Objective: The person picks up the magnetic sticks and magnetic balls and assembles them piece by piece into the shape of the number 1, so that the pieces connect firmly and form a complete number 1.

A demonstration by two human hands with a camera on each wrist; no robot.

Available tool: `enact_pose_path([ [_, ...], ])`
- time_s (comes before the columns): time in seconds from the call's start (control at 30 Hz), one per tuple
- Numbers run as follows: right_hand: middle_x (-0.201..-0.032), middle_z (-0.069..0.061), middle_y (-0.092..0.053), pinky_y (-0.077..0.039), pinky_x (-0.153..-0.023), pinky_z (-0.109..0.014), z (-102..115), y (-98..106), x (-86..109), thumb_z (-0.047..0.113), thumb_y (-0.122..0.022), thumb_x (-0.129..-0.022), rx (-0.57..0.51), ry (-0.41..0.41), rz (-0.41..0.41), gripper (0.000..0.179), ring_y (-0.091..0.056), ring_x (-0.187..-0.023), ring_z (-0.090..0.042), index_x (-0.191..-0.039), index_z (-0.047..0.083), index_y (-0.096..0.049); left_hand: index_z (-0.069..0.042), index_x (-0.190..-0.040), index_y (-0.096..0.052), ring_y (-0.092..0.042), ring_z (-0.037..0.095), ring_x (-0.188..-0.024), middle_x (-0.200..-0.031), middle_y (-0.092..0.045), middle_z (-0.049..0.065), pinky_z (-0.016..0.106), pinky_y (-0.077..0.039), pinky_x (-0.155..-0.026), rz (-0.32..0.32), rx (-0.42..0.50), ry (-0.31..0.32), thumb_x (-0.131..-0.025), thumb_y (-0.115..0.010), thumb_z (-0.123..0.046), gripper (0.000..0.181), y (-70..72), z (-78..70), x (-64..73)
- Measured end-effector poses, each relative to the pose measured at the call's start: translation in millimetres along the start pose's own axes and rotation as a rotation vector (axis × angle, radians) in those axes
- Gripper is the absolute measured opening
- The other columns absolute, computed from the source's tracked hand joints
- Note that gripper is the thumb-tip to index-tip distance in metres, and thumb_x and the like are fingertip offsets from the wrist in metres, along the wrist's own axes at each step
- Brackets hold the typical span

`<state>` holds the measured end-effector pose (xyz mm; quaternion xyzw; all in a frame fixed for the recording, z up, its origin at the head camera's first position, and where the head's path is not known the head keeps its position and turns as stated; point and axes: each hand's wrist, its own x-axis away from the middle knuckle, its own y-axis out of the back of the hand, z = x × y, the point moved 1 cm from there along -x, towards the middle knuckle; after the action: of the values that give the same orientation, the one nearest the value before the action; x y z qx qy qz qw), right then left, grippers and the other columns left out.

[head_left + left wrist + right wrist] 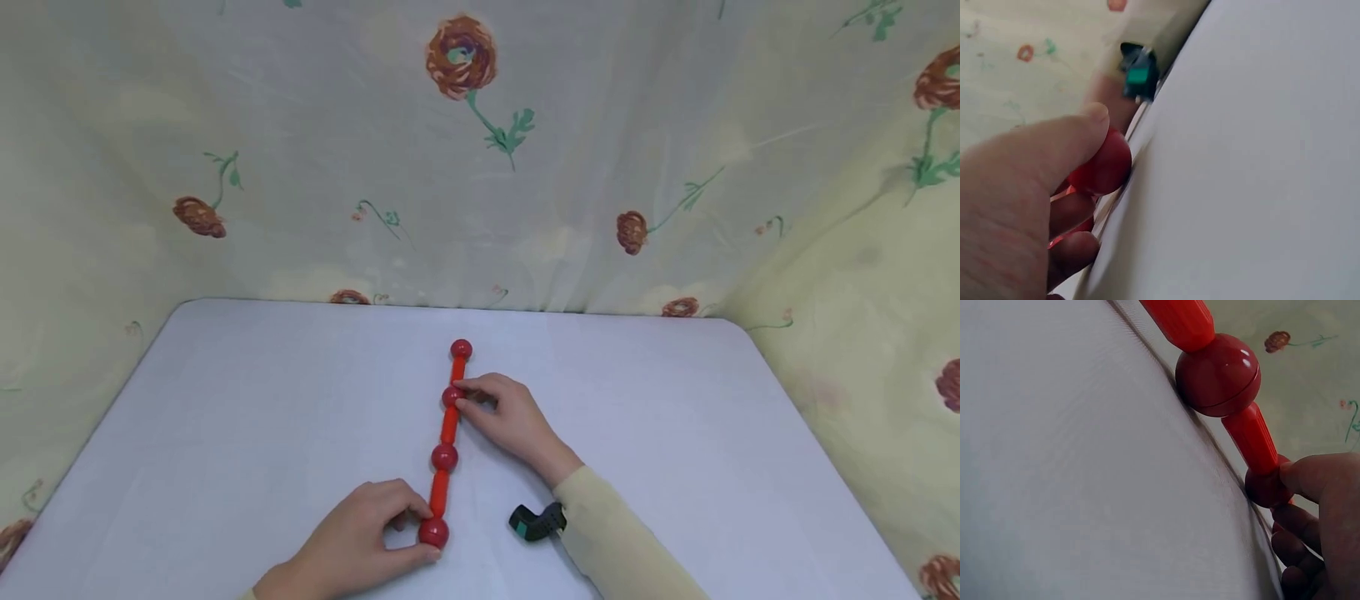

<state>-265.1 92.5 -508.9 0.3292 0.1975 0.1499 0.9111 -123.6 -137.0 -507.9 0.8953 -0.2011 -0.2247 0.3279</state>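
A straight chain of dark red balls joined by three bright red ribbed rods (439,493) lies on the white table, running away from the person. My left hand (367,533) pinches the nearest end ball (433,532) between thumb and fingers; in the left wrist view that ball (1107,165) shows under the thumb. Farther up, the right hand (517,421) pinches the ball just before the far end (451,397), thumb on the near side. The far end ball (461,349) stands free of both hands. In the right wrist view, fingers partly cover the pinched ball (1267,487).
A small black device with a green patch (536,522) sits at the right sleeve, close over the table. The white table (262,400) has rounded far corners. Flower-printed cloth (315,150) hangs behind it and along both sides.
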Motion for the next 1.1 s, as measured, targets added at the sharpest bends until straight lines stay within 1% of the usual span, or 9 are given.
enact_pose_path([
  [0.13,-0.107,0.019,-0.066,-0.052,-0.083,-0.026,0.7,-8.1,-4.9,0.032,-0.070,-0.093,-0.019,0.010,0.023,0.029,-0.059,-0.093,-0.001,-0.122,0.026,-0.071,-0.038,-0.101,-0.064,-0.053,0.000,-0.076,-0.086,-0.057,-0.024,0.021,-0.048,-0.068,0.020,0.003,0.037,-0.082,-0.076,-0.051,0.027,-1.8,-2.2,0.6],
  [0.3,-0.107,0.020,-0.066,-0.052,-0.082,-0.026,0.3,-10.6,-5.1,0.037,-0.070,-0.093,-0.007,0.018,0.016,0.031,-0.060,-0.093,-0.001,-0.122,0.027,-0.071,-0.036,-0.100,-0.064,-0.052,0.000,-0.075,-0.085,-0.056,-0.024,0.021,-0.048,-0.067,0.023,-0.001,0.057,-0.081,-0.078,-0.051,0.028,-2.6,-3.8,0.0],
  [0.43,-0.108,0.020,-0.067,-0.052,-0.083,-0.025,-1.0,-9.8,-1.3,0.038,-0.070,-0.092,0.007,0.026,0.022,0.033,-0.060,-0.094,-0.001,-0.124,0.028,-0.070,-0.036,-0.100,-0.064,-0.052,0.000,-0.075,-0.085,-0.057,-0.022,0.020,-0.048,-0.066,0.023,0.010,0.050,-0.082,-0.076,-0.052,0.027,-6.5,-5.7,0.7],
  [0.57,-0.109,0.020,-0.067,-0.052,-0.082,-0.025,-1.4,-9.8,3.1,0.039,-0.070,-0.092,0.024,0.015,0.025,0.034,-0.059,-0.094,0.000,-0.124,0.029,-0.070,-0.036,-0.101,-0.064,-0.052,0.000,-0.075,-0.085,-0.056,-0.022,0.020,-0.048,-0.066,0.030,0.025,0.037,-0.083,-0.075,-0.052,0.027,-9.3,-7.2,2.2],
  [0.8,-0.111,0.018,-0.068,-0.051,-0.086,-0.026,1.3,-6.2,3.8,0.038,-0.071,-0.092,0.063,0.039,0.002,0.034,-0.060,-0.099,-0.001,-0.124,0.028,-0.070,-0.036,-0.101,-0.063,-0.052,0.000,-0.075,-0.084,-0.056,-0.023,0.021,-0.048,-0.068,0.026,0.021,0.030,-0.083,-0.076,-0.052,0.027,-9.9,-8.2,-1.6],
  [1.0,-0.112,0.019,-0.067,-0.051,-0.087,-0.027,-0.3,-0.9,7.6,0.038,-0.071,-0.092,0.064,0.012,-0.003,0.033,-0.060,-0.102,-0.001,-0.124,0.028,-0.070,-0.036,-0.101,-0.064,-0.053,0.000,-0.075,-0.086,-0.056,-0.023,0.020,-0.048,-0.069,0.019,0.045,0.005,-0.082,-0.077,-0.050,0.027,-12.2,-8.8,-4.9],
  [1.07,-0.112,0.020,-0.067,-0.051,-0.087,-0.028,-1.4,1.8,8.9,0.038,-0.070,-0.092,0.044,-0.002,-0.007,0.034,-0.060,-0.101,-0.001,-0.124,0.028,-0.070,-0.036,-0.101,-0.064,-0.053,0.000,-0.076,-0.087,-0.057,-0.023,0.021,-0.049,-0.069,0.028,0.049,0.016,-0.082,-0.077,-0.051,0.028,-12.5,-9.4,-6.1],
  [1.1,-0.112,0.020,-0.066,-0.051,-0.086,-0.027,-2.0,2.6,9.4,0.039,-0.070,-0.092,0.033,-0.012,-0.009,0.035,-0.060,-0.100,-0.001,-0.125,0.027,-0.069,-0.036,-0.102,-0.064,-0.053,0.000,-0.077,-0.087,-0.057,-0.023,0.021,-0.049,-0.070,0.037,0.054,0.031,-0.082,-0.076,-0.052,0.029,-12.1,-9.8,-6.4],
])
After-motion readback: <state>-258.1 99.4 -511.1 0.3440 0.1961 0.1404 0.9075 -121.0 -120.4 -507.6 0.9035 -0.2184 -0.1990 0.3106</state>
